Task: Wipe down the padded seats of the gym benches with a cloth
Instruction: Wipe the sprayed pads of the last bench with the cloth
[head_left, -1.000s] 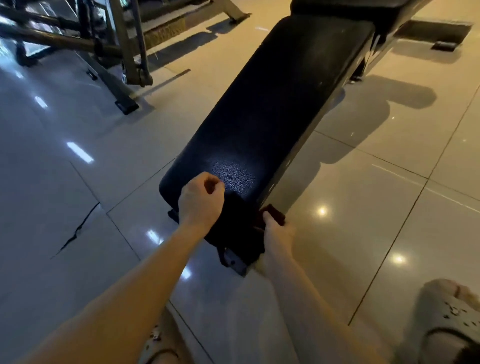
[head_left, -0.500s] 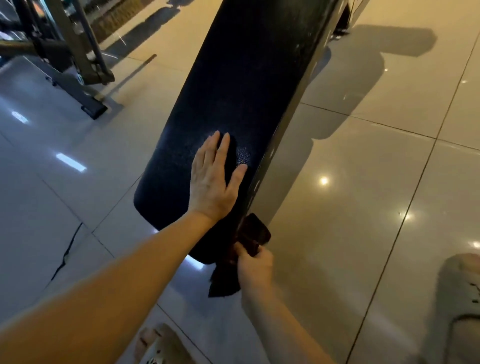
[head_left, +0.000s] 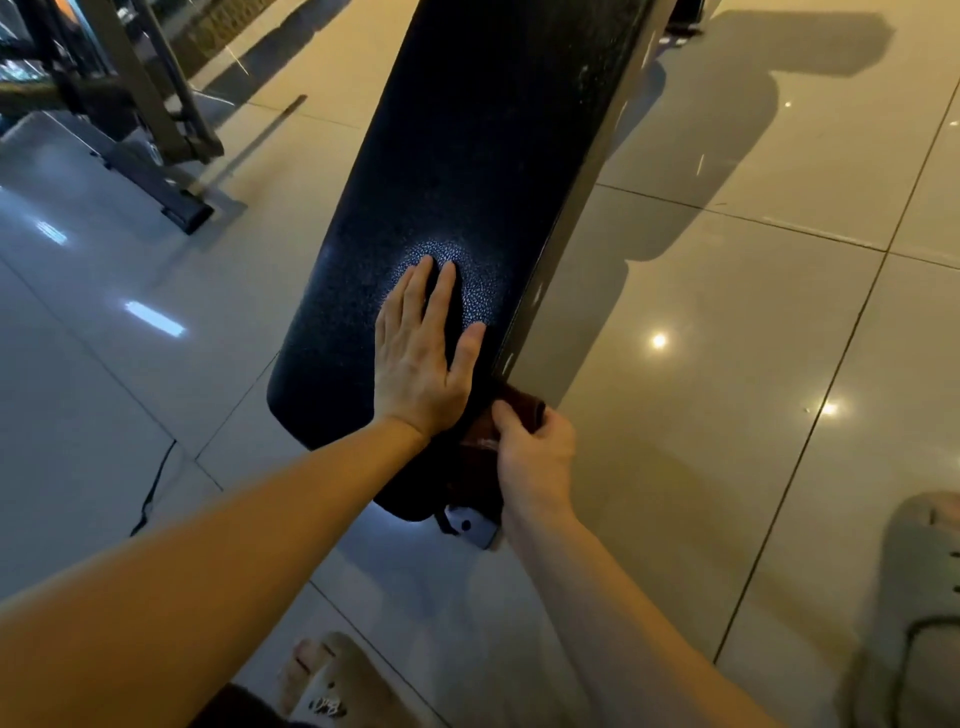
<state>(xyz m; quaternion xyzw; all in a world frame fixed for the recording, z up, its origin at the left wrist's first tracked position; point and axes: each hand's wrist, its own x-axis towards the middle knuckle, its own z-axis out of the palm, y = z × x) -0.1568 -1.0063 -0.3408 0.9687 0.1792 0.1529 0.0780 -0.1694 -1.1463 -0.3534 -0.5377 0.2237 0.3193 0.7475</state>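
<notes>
Bench pad (head_left: 493, 130): long axis runs away from the person, up-frame and tilting slightly right; rounded near end just ahead of both wrists. Left hand (head_left: 418, 358) lies flat on the pad, fingers straight, thumb spread, holding nothing; it sits farther up the pad than the right. Right hand (head_left: 535, 452) is curled round a dark reddish cloth (head_left: 522, 408), bunched against the pad's near right edge, not on top. Judgement: nearly all the pad lies ahead and left of the cloth, so the wipe should run along the axis; the left hand sits in that lane. Metal bracket (head_left: 470, 525) under the near end; rack frame (head_left: 150, 104) well apart, left; tiled floor (head_left: 727, 364) all round.
</notes>
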